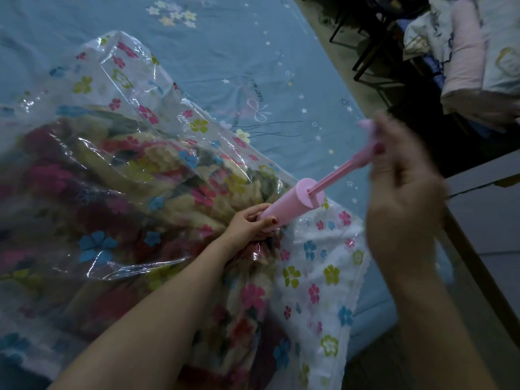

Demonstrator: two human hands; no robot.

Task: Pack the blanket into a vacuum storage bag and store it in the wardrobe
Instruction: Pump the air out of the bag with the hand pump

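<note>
Your blanket [146, 198], a thick one with a red, yellow and dark flower pattern, lies inside the vacuum storage bag [315, 277], a clear plastic bag printed with small pink, blue and green flowers. The bag rests on the bed, spread across the lower left and centre of the view, and its plastic stands up in loose, shiny folds above the blanket. One corner of the bag, with no blanket behind it, lies flat near the edge of the bed.

A pink hand pump [292, 205] stands tilted on the bag, its lower end set against the plastic. Your left hand [250, 223] grips the base of the pump barrel, fingers and thumb curled round it where it meets the bag. The plunger rod is drawn out of the barrel, and your right hand [405, 190] holds the pink handle at its far end, fingers closed on it; this hand is blurred.

Beneath everything is the blue bedsheet [225, 52], printed with stars, flowers and small writing. Beyond the bed's edge, at the upper right, folded bedding [472, 46] in pink and white is piled beside dark furniture legs.
</note>
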